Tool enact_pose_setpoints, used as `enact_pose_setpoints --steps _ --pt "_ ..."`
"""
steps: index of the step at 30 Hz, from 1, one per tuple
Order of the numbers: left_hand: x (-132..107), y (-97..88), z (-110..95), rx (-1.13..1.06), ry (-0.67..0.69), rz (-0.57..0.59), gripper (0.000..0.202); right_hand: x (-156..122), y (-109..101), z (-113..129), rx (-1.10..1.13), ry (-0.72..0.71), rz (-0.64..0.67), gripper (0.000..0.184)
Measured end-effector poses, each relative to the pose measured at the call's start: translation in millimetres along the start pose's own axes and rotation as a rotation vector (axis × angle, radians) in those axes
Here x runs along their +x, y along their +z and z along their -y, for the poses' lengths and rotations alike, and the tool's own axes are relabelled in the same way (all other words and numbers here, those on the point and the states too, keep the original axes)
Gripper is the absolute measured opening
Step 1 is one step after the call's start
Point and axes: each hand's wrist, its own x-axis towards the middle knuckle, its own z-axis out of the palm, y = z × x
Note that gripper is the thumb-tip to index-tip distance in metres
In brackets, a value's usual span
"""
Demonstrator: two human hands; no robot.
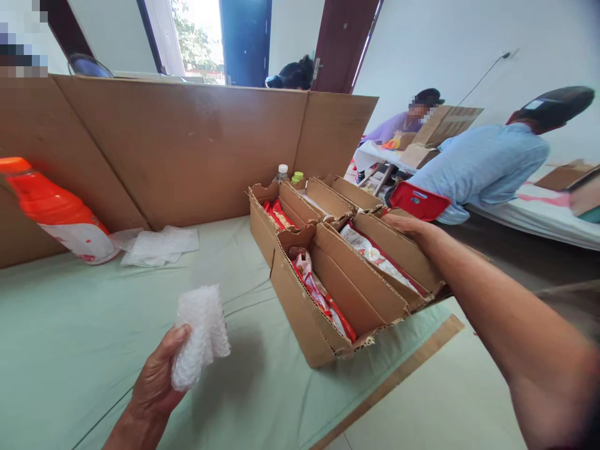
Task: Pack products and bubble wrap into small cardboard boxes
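Observation:
My left hand (157, 378) is closed around a folded wad of bubble wrap (201, 334), held a little above the green cloth on the table. What the wrap may contain, I cannot make out. My right hand (403, 223) reaches over the far right side of a group of open cardboard boxes (300, 312); its fingers are mostly hidden at the box rim. Red and white packets (319, 294) lie in the nearest compartment. Another white and red packet (375, 253) sits in the compartment beside my right forearm.
Flat bubble wrap sheets (162, 244) lie beside a tilted orange bottle (70, 215) on the left. A tall cardboard panel (197, 150) stands along the back. Two small capped bottles are behind the boxes. A person in a blue shirt (487, 165) sits at the right, others farther back.

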Motion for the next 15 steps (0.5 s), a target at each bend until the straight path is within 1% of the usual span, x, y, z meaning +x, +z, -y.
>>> enact_pose_setpoints --steps 2,3,5,7,8,9,10,11,12,13,14,15 --pt "-0.9 -1.8 -1.1 0.034 0.022 -0.008 0.052 -3.7 -8.1 3.7 -0.034 0.090 -0.015 0.020" --pt "-1.8 -1.9 -2.4 0.058 0.037 0.000 0.055 -6.9 -14.8 5.5 -0.053 0.142 -0.054 0.020" --pt "-3.9 -0.8 -5.8 0.125 0.073 0.049 0.062 -16.5 -33.4 9.7 -0.091 0.228 -0.195 0.024" --pt "-6.2 2.2 -9.1 0.209 0.118 0.120 0.067 -31.0 -56.4 17.3 -0.095 0.254 -0.407 0.030" --pt "-7.6 4.7 -10.4 0.254 0.144 0.158 0.069 -40.3 -67.7 23.8 -0.059 0.226 -0.534 0.030" --pt "-9.6 8.2 -11.3 0.300 0.176 0.196 0.070 -50.9 -77.6 32.6 0.003 0.167 -0.659 0.029" --pt "-12.4 12.9 -11.8 0.348 0.217 0.235 0.071 -62.9 -85.3 44.3 0.078 0.079 -0.766 0.026" --pt "-16.3 19.0 -12.1 0.400 0.269 0.278 0.071 -76.2 -90.1 58.8 0.159 -0.025 -0.843 0.022" --pt "-21.3 26.6 -12.4 0.458 0.337 0.330 0.071 -90.7 -91.5 75.9 0.227 -0.134 -0.865 0.019" --pt "-27.2 35.5 -12.6 0.524 0.426 0.387 0.070 -106.4 -89.5 95.2 0.266 -0.234 -0.832 0.018" --pt "-33.7 45.2 -12.8 0.593 0.534 0.443 0.067 -122.7 -84.3 115.7 0.305 -0.317 -0.770 0.018" --pt "-40.1 55.2 -13.0 0.660 0.648 0.495 0.064 -139.3 -76.7 136.6 0.351 -0.391 -0.655 0.018"
